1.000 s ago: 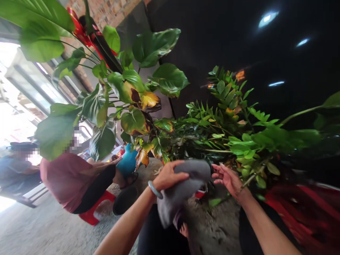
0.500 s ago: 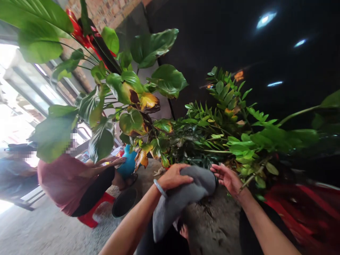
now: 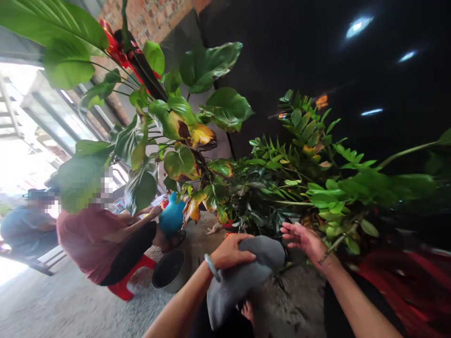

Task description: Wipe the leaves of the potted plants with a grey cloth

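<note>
In the head view my left hand point(image 3: 232, 251), with a pale bangle at its wrist, is closed on a soft grey cloth piece point(image 3: 246, 279). The cloth hangs in a curved fold toward my lap; a dark edge shows at its right end, and its exact kind is unclear. Just right of it my right hand point(image 3: 305, 241) is raised with fingers apart and nothing in them. A leafy plant stem point(image 3: 340, 241) crosses at my right wrist. Low green plants point(image 3: 282, 178) grow right behind both hands.
A large-leaved plant point(image 3: 179, 117) with browned leaves rises ahead on the left. A person in a pink top point(image 3: 88, 239) sits on a red stool point(image 3: 121, 288), another person beyond. A dark bucket point(image 3: 171, 272) stands between us. Something red point(image 3: 405, 281) lies at right.
The grey cloth and my left hand have dropped slightly in view. My right hand has moved a little right and down, staying open. The whole view has shifted slightly.
</note>
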`<move>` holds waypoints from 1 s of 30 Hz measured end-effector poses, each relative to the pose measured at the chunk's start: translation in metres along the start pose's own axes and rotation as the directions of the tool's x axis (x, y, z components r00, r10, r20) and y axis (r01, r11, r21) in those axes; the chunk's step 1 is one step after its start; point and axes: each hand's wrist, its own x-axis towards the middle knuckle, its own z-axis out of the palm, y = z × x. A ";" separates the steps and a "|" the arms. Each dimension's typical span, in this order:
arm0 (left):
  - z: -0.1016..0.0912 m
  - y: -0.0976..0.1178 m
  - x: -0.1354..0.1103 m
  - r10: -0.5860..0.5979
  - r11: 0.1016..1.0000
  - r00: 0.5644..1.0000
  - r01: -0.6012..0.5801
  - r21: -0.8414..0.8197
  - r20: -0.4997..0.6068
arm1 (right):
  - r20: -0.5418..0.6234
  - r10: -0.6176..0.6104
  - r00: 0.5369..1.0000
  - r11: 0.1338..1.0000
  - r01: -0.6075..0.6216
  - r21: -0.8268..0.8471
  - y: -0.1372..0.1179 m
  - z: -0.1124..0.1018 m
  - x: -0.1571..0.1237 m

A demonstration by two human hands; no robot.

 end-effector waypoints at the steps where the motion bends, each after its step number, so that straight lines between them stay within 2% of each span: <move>1: -0.009 0.003 -0.007 0.007 0.998 0.998 -0.011 -0.068 -0.058 | -0.001 -0.007 1.000 1.000 0.007 0.005 -0.001 0.000 0.000; 3: -0.032 0.015 -0.015 0.005 0.976 0.966 -0.061 -0.210 -0.258 | -0.009 -0.022 1.000 1.000 0.022 0.013 -0.002 0.000 0.000; 4: -0.045 0.022 -0.015 -0.007 0.956 0.929 -0.102 -0.275 -0.371 | -0.016 -0.022 1.000 1.000 0.022 0.015 -0.003 0.002 -0.001; 5: -0.056 0.027 -0.012 -0.022 0.933 0.877 -0.155 -0.324 -0.481 | -0.027 -0.018 0.999 1.000 0.019 0.016 -0.004 0.004 -0.001; 7: -0.069 0.030 -0.003 -0.048 0.896 0.743 -0.263 -0.357 -0.668 | -0.047 -0.011 0.999 1.000 0.012 0.020 -0.005 0.009 -0.002; 8: -0.070 0.027 0.002 -0.065 0.890 0.682 -0.292 -0.351 -0.729 | -0.055 -0.009 0.998 1.000 0.010 0.023 -0.006 0.012 -0.002; 9: -0.068 0.022 0.006 -0.088 0.895 0.651 -0.281 -0.347 -0.754 | -0.063 -0.009 0.998 1.000 0.010 0.027 -0.006 0.014 -0.003; 10: -0.062 0.015 0.009 -0.118 0.909 0.660 -0.229 -0.348 -0.742 | -0.071 -0.008 0.997 0.999 0.010 0.031 -0.007 0.016 -0.003; 11: -0.055 0.005 0.010 -0.153 0.926 0.700 -0.145 -0.349 -0.698 | -0.077 -0.007 0.997 0.999 0.010 0.034 -0.007 0.017 -0.003; 13: -0.039 -0.013 0.004 -0.229 0.942 0.806 0.042 -0.333 -0.545 | -0.083 -0.004 0.997 1.000 0.007 0.031 -0.007 0.016 -0.004; 14: -0.034 -0.021 -0.001 -0.254 0.942 0.846 0.108 -0.317 -0.469 | -0.083 -0.005 0.997 1.000 0.008 0.026 -0.007 0.015 -0.004; 15: -0.031 -0.026 -0.008 -0.266 0.942 0.868 0.142 -0.305 -0.419 | -0.079 -0.009 0.997 1.000 0.011 0.021 -0.007 0.013 -0.004; 17: -0.037 -0.027 -0.020 -0.256 0.941 0.876 0.129 -0.314 -0.409 | -0.073 -0.019 0.997 1.000 0.020 0.015 -0.006 0.008 -0.004; 19: -0.053 -0.017 -0.026 -0.218 0.936 0.840 0.036 -0.350 -0.497 | -0.075 -0.028 0.997 0.999 0.029 0.018 -0.007 0.006 -0.004; 20: -0.063 -0.009 -0.025 -0.187 0.930 0.806 -0.039 -0.365 -0.562 | -0.076 -0.028 0.997 0.999 0.030 0.020 -0.007 0.006 -0.004; 22: -0.078 0.008 -0.016 -0.113 0.908 0.710 -0.211 -0.362 -0.695 | -0.074 -0.031 0.997 0.999 0.033 0.025 -0.008 0.008 -0.004; 24: -0.082 0.018 -0.001 -0.051 0.882 0.627 -0.337 -0.329 -0.778 | -0.062 -0.038 0.997 0.999 0.039 0.028 -0.009 0.014 -0.006; 25: -0.079 0.019 0.007 -0.041 0.874 0.617 -0.358 -0.327 -0.786 | -0.055 -0.040 0.998 0.999 0.042 0.029 -0.009 0.017 -0.007; 26: -0.073 0.017 0.013 -0.048 0.875 0.630 -0.348 -0.338 -0.775 | -0.051 -0.040 0.998 0.999 0.042 0.029 -0.010 0.021 -0.008; 27: -0.064 0.011 0.018 -0.069 0.884 0.668 -0.303 -0.356 -0.741 | -0.051 -0.037 0.998 0.999 0.039 0.027 -0.011 0.024 -0.010; 30: -0.033 -0.015 0.015 -0.164 0.927 0.841 -0.048 -0.373 -0.516 | -0.065 -0.019 0.998 1.000 0.020 0.014 -0.012 0.028 -0.013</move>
